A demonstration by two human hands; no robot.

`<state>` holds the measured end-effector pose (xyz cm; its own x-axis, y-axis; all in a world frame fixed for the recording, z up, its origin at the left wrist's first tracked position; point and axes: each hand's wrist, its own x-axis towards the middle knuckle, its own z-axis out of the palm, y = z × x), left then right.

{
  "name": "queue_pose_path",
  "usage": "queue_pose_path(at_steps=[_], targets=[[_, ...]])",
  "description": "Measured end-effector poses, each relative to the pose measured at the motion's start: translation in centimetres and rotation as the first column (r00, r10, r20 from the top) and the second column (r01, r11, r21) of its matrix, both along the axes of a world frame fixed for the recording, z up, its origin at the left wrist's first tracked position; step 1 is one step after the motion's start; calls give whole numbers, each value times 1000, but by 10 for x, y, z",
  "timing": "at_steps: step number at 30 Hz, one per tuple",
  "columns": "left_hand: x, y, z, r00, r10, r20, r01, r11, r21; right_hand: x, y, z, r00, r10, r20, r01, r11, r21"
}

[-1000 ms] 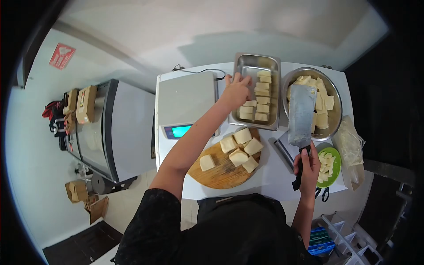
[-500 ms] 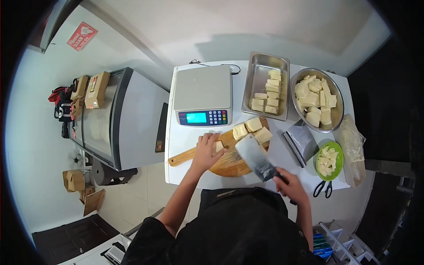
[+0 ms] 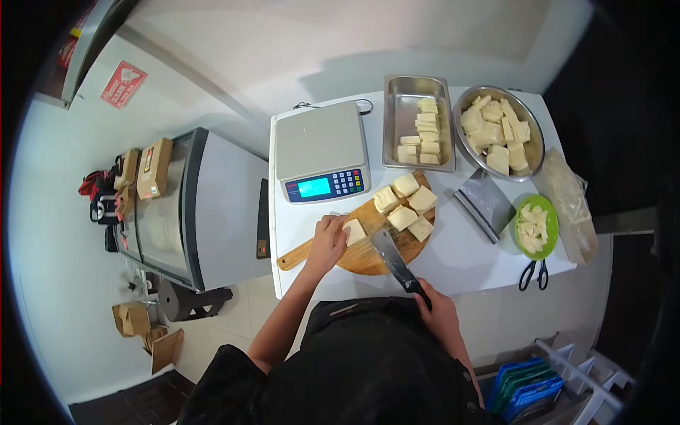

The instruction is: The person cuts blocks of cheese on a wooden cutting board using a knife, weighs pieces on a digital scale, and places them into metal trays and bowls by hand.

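Note:
On the round wooden board (image 3: 367, 263), my left hand (image 3: 327, 244) touches the left edge of a pale square block (image 3: 354, 231); whether its fingers grip the block is unclear. My right hand (image 3: 440, 312) is wrapped round the black handle of a cleaver (image 3: 394, 260), whose blade lies over the board just right of that block. Several more pale blocks (image 3: 403, 217) sit at the board's upper right. Behind them a steel tray (image 3: 399, 106) holds rows of smaller pale pieces.
A digital scale (image 3: 320, 145) stands at the back left. To the right are a steel bowl (image 3: 540, 134) of pale chunks, a metal scraper (image 3: 486, 205), a green bowl (image 3: 554, 230) of scraps, black-handled scissors (image 3: 533, 275) and a plastic bag (image 3: 567, 195).
My left hand has gone from the steel tray down to the block on the board. The cleaver has moved from beside the steel bowl to the board, its blade now turned narrower to view.

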<state>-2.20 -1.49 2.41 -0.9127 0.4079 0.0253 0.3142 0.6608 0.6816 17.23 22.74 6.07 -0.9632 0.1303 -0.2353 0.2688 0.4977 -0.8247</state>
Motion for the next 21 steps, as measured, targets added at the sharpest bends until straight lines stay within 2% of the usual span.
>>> queue_pose_path(at_steps=[3, 6, 10, 13, 17, 21], targets=[[-4, -2, -4, 999, -39, 5, 39, 999, 21, 9, -13, 0, 996, -91, 3, 91, 994, -53], [-10, -7, -8, 999, -52, -7, 52, 998, 47, 16, -25, -1, 969, -151, 195, 176, 977, -117], [-18, -12, -12, 995, -92, 46, 89, 994, 59, 19, -47, -4, 927, -245, 285, 312, 925, -216], [-19, -12, 0, 977, -113, 181, 97, 991, 95, 17, -59, -20, 917, -254, 307, 339, 901, -270], [-26, -17, 2, 957, -138, 255, 108, 986, 129, 7, -66, -32, 901, -253, 351, 384, 842, -379], [-30, -19, 6, 956, -201, 215, 184, 978, 99, 2, -64, -28, 882, -248, 401, 423, 793, -439]])
